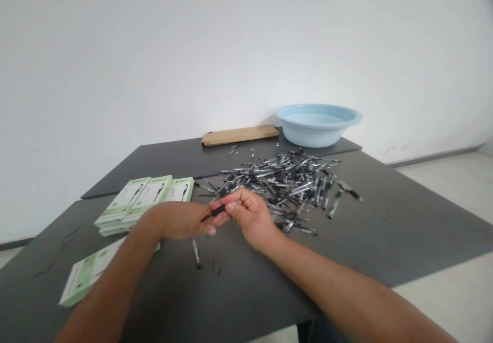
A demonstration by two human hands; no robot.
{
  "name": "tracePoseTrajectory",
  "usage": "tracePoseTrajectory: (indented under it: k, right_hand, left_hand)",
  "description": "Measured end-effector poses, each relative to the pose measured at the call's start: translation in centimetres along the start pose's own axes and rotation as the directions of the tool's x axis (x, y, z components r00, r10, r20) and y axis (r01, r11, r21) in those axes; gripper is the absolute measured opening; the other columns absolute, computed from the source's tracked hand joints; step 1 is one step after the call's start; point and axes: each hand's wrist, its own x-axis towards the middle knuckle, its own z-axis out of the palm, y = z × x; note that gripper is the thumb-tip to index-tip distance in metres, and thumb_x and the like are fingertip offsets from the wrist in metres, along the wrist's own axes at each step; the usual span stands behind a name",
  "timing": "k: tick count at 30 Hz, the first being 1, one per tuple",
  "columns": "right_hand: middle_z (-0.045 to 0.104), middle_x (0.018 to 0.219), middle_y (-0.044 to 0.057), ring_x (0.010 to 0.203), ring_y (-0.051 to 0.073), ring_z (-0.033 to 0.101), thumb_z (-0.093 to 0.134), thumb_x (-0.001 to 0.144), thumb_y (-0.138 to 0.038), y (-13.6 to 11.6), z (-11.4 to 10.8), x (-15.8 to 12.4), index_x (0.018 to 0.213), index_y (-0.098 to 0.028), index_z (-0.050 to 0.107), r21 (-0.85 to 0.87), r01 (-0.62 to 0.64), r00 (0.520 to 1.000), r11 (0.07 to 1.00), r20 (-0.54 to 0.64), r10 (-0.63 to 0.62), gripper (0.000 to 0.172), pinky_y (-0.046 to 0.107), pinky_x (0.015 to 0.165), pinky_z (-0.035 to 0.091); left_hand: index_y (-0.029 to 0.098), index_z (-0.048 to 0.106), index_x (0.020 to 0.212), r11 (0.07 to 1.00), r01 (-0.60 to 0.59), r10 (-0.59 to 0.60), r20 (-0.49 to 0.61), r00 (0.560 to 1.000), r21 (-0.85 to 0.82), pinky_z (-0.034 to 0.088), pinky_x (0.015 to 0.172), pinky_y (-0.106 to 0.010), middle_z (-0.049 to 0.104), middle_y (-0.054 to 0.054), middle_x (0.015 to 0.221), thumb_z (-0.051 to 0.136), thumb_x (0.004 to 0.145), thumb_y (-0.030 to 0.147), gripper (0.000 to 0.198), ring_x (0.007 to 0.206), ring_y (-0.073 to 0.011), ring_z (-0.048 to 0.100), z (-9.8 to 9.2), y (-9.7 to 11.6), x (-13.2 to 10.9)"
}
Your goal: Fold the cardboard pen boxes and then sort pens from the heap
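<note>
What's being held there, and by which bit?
A pen. The right grip pinches it at one end of the visible black section; the left grip has it towards the other end, exact part hidden.

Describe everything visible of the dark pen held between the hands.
The dark pen shows only as a short, slim stretch: a thicker black section, plastic or rubber by its look, with a thinner dark part towards the left hand. It slants, its end by the right hand higher in the picture. Fingers of both hands grip it above the table, hiding the rest, so I can't tell whether it is complete.
</note>
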Motion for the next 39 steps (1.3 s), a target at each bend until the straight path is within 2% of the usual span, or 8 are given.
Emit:
tracePoseTrajectory:
  k: [15,20,25,28,30,32,36,39]
  right_hand:
    - [0.071,0.085,0.004,0.065,0.015,0.069,0.066,0.081,-0.039,0.1,0.1,-0.3,0.086,-0.018,0.057,-0.037,0.014,0.999,0.999,0.045,-0.013,0.023,0.031,0.065,0.055]
    - [0.066,0.102,0.005,0.074,0.015,0.069,0.066,0.081,-0.032,-0.2,-0.2,-0.5,0.116,-0.023,0.048,0.023,-0.044,0.98,0.999,0.195,0.039,0.04,0.034,0.075,0.054]
    - [0.053,0.127,0.009,0.096,0.015,0.064,0.051,0.084,-0.011,-1.3,-1.9,-0.3,0.13,-0.027,0.036,-0.233,0.029,0.934,0.972,0.353,0.057,0.051,0.034,0.085,0.05]
    - [0.059,0.117,0.007,0.09,0.014,0.063,0.041,0.078,-0.001,-1.8,-3.6,0.4,0.121,-0.023,0.043,-0.419,0.073,0.952,0.905,0.299,0.061,0.048,0.033,0.082,0.05]
    - [0.064,0.103,0.005,0.081,0.014,0.063,0.038,0.078,-0.001,-2.2,-4.9,1.1,0.111,-0.021,0.049,-0.6,0.051,0.981,0.798,0.18,0.072,0.04,0.031,0.075,0.049]
    - [0.066,0.09,0.003,0.074,0.014,0.063,0.039,0.081,-0.006,-2.8,-6.2,2.2,0.104,-0.02,0.054,-0.8,-0.003,0.994,0.601,0.063,0.089,0.031,0.028,0.07,0.048]
    - [0.07,0.092,0.003,0.086,0.017,0.063,0.044,0.087,-0.019,-4.0,-9.1,5.6,0.101,-0.022,0.06,-0.984,-0.163,0.977,-0.067,-0.171,0.125,0.021,0.025,0.075,0.044]
    - [0.069,0.102,0.011,0.096,0.024,0.063,0.043,0.089,-0.022,-4.7,-12.2,9.1,0.101,-0.018,0.063,-0.931,-0.287,0.947,-0.227,-0.311,0.082,0.024,0.031,0.079,0.044]
  left_hand:
    - [0.02,0.057,0.086,0.999,-0.021,0.022,-0.04,0.999,0.029,0.041,0.055,-0.024,0.061,0.0,0.07,0.045,0.085,0.034,0.019,0.062,-0.0176,0.056,0.1,0.2,-0.2]
    - [0.019,0.061,0.087,0.998,-0.01,0.012,-0.022,1.0,0.061,0.044,0.061,-0.027,0.066,-0.004,0.077,0.043,0.088,0.031,0.022,0.067,-0.0198,0.06,0.2,0.2,-0.4]
    - [0.016,0.062,0.097,0.993,0.067,-0.066,-0.009,0.998,0.102,0.046,0.063,-0.031,0.069,-0.009,0.085,0.047,0.087,0.037,0.028,0.073,-0.0247,0.063,0.1,0.6,-0.8]
    - [0.016,0.062,0.1,0.994,0.082,-0.081,-0.015,0.997,0.072,0.046,0.059,-0.03,0.069,-0.008,0.083,0.046,0.088,0.04,0.031,0.072,-0.0247,0.063,-0.1,0.9,-1.1]
    - [0.017,0.063,0.1,0.994,0.091,-0.091,-0.006,0.996,0.059,0.046,0.059,-0.029,0.07,-0.006,0.081,0.047,0.088,0.04,0.03,0.072,-0.0243,0.063,-0.2,1.0,-1.2]
    - [0.017,0.063,0.103,0.991,0.114,-0.114,0.004,0.993,0.073,0.046,0.059,-0.028,0.07,-0.006,0.081,0.048,0.088,0.04,0.031,0.073,-0.0241,0.063,-0.2,1.2,-1.2]
    - [0.016,0.061,0.114,0.987,0.125,-0.127,0.014,0.992,0.102,0.047,0.063,-0.029,0.07,-0.008,0.084,0.046,0.091,0.041,0.037,0.075,-0.0239,0.064,-0.1,1.1,-1.1]
    - [0.016,0.054,0.128,0.986,0.134,-0.136,0.009,0.991,0.103,0.048,0.068,-0.03,0.071,-0.009,0.091,0.046,0.092,0.041,0.045,0.081,-0.0254,0.065,-0.1,0.9,-1.0]
